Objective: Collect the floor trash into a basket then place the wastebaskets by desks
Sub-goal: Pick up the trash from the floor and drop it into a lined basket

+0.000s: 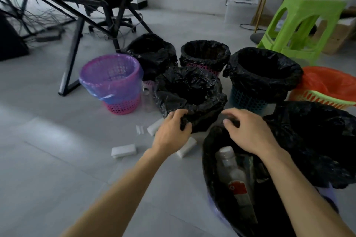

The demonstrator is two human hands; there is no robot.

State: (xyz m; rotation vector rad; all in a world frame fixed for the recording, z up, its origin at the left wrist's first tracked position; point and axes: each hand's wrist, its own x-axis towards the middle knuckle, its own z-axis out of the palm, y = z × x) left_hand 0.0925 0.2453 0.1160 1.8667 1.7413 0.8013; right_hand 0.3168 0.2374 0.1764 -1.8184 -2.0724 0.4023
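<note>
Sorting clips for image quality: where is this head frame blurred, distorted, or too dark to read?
Head view: motion blur smears the desk frame and green stool; wide-angle bending tilts the edges; black bin liners are too dark for inside detail; soft window light brightens the floor; both hands look fairly sharp.

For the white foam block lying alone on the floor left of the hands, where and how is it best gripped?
Judging by its pose, pinch the white foam block across its two long sides, coming straight down from above. It lies flat on the floor, nothing touches it, and the left hand is the nearer one.
</note>
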